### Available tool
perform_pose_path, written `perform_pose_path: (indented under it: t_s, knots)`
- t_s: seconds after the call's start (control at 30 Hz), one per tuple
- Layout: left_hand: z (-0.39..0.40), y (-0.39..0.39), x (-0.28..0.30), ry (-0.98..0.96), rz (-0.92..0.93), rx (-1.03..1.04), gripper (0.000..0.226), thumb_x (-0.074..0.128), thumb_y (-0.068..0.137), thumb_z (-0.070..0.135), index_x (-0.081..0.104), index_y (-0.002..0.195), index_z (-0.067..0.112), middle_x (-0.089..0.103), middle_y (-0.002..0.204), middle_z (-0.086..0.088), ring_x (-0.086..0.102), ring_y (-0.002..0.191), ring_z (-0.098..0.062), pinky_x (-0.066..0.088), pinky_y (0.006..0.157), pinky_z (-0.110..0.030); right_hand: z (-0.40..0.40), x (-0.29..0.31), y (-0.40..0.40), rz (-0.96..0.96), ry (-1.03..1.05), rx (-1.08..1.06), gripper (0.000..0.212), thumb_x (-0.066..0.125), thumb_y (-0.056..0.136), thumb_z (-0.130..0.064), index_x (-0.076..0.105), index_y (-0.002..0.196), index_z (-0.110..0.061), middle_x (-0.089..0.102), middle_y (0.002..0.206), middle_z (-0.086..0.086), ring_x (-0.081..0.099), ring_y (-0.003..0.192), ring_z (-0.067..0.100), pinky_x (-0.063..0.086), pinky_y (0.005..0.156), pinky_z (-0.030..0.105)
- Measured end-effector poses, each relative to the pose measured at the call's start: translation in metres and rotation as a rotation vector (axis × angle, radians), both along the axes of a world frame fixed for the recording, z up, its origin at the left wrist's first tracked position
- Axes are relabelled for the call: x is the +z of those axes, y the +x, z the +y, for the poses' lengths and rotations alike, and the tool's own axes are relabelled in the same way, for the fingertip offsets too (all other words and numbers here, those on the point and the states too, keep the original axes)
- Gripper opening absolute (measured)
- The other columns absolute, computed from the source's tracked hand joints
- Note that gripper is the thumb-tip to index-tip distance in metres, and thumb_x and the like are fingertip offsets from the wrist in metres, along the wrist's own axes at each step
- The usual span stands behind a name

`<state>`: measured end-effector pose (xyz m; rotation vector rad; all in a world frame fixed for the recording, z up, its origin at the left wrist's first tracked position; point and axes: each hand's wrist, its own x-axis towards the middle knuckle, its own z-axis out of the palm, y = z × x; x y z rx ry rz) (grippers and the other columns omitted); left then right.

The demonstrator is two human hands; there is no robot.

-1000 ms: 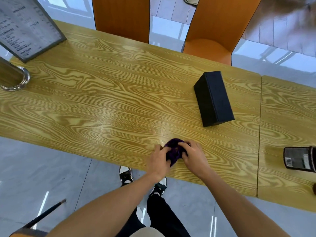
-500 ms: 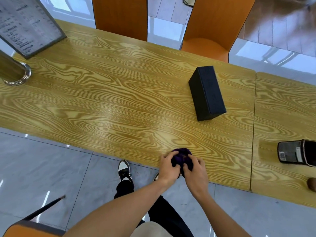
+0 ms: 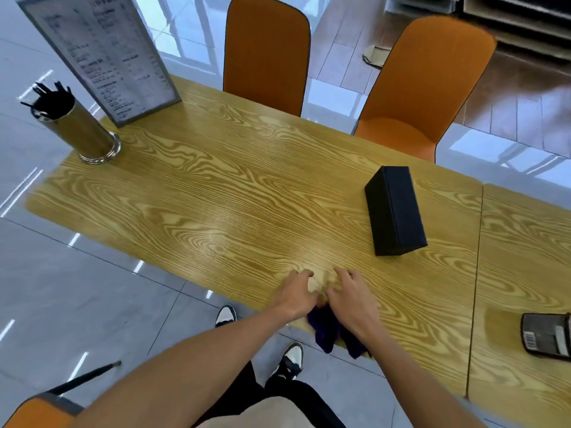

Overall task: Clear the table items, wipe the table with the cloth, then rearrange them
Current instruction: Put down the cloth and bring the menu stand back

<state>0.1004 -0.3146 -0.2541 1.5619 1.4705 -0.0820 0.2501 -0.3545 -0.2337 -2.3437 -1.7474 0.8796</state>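
Under both hands (image 3: 324, 296), half-hidden cloth (image 3: 326, 333)

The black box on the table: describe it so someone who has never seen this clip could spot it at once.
Start at the long wood-grain table and go to its right end, just before the seam with the next table. The black box lies there on its side, in front of the right-hand orange chair. It is the only plain matte black rectangular block; the holder and menu stand sit far left.

We found the table's (image 3: 216, 211) middle open — only the black box (image 3: 395, 211) stood near its right edge.
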Motion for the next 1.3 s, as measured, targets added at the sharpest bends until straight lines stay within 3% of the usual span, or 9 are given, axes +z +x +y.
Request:
perform_pose_path:
  t_s: [0.2, 0.47, 0.8, 0.93, 1.07, 1.17, 1.23, 1.3]
  knots:
    - [0.078, -0.063, 0.022, 0.139, 0.038, 0.034, 0.067, 0.056, 0.096, 0.047, 0.035, 0.152, 0.017, 0.042, 0.152, -0.008, 0.046, 0.135, -0.028, 0.045, 0.104, -0.044, 0.109, 0.022, -0.048, 0.121, -0.099, 0.180, 0.065, 0.056, 0.096, -0.040, 0.035, 0.154, -0.020, 0.032, 0.160, 0.011, 0.038, 0.142, 0.027, 0.038, 0.112, 0.041]
    - [0.216, -0.171, 0.053, 0.319, 0.057, 0.211, 0.074, 0.058, 0.093, 0.053, 0.035, 0.151, 0.013, 0.046, 0.147, -0.013, 0.044, 0.135, -0.030, 0.044, 0.105, -0.043, 0.268, 0.065, -0.144, 0.148, -0.041, 0.287, 0.070, 0.061, 0.097, -0.042, 0.032, 0.155, -0.015, 0.037, 0.159, 0.007, 0.034, 0.146, 0.025, 0.031, 0.116, 0.039]
    - [0.368, -0.293, 0.097, 0.550, -0.050, 0.530, 0.090, 0.063, 0.090, 0.056, 0.021, 0.155, 0.010, 0.031, 0.158, -0.012, 0.028, 0.146, -0.028, 0.035, 0.114, -0.042, 0.435, 0.109, -0.266, 0.235, 0.114, 0.301, 0.084, 0.066, 0.092, -0.051, 0.027, 0.158, -0.017, 0.034, 0.161, 0.003, 0.038, 0.144, 0.024, 0.037, 0.114, 0.042]
    - [0.412, -0.326, 0.096, 0.539, -0.101, 0.680, 0.099, 0.065, 0.088, 0.056, 0.008, 0.158, 0.015, 0.016, 0.164, -0.012, 0.015, 0.151, -0.027, 0.028, 0.119, -0.046, 0.489, 0.115, -0.307, 0.280, 0.152, 0.287, 0.088, 0.068, 0.089, -0.054, 0.026, 0.158, -0.021, 0.035, 0.161, -0.001, 0.039, 0.143, 0.022, 0.038, 0.113, 0.042]
    - [0.444, -0.351, 0.090, 0.521, -0.177, 0.885, 0.107, 0.071, 0.083, 0.054, 0.004, 0.157, 0.016, 0.014, 0.163, -0.013, 0.014, 0.151, -0.030, 0.026, 0.120, -0.050, 0.533, 0.112, -0.340, 0.315, 0.158, 0.281, 0.088, 0.071, 0.087, -0.052, 0.028, 0.157, -0.021, 0.038, 0.159, 0.001, 0.040, 0.142, 0.023, 0.039, 0.113, 0.044]
    - [0.461, -0.361, 0.088, 0.510, -0.199, 0.996, 0.110, 0.072, 0.085, 0.049, -0.002, 0.157, 0.012, 0.004, 0.165, -0.013, 0.004, 0.152, -0.027, 0.013, 0.123, -0.041, 0.562, 0.103, -0.357, 0.335, 0.151, 0.233, 0.093, 0.074, 0.084, -0.053, 0.027, 0.157, -0.021, 0.038, 0.160, 0.001, 0.039, 0.143, 0.025, 0.040, 0.112, 0.047]
    - [0.474, -0.366, 0.084, 0.484, -0.218, 1.085, 0.113, 0.071, 0.087, 0.047, -0.011, 0.157, 0.013, -0.009, 0.167, -0.010, -0.006, 0.153, -0.021, 0.004, 0.116, -0.030, 0.583, 0.093, -0.368, 0.369, 0.135, 0.192, 0.095, 0.076, 0.083, -0.051, 0.026, 0.157, -0.021, 0.037, 0.160, 0.002, 0.037, 0.144, 0.025, 0.040, 0.113, 0.047]
    - [0.487, -0.373, 0.080, 0.457, -0.250, 1.204, 0.118, 0.072, 0.087, 0.045, -0.018, 0.156, 0.016, -0.016, 0.166, -0.010, -0.009, 0.153, -0.023, 0.006, 0.119, -0.034, 0.601, 0.084, -0.377, 0.425, 0.117, 0.147, 0.097, 0.078, 0.082, -0.048, 0.024, 0.158, -0.020, 0.035, 0.161, 0.003, 0.036, 0.145, 0.025, 0.039, 0.113, 0.048]
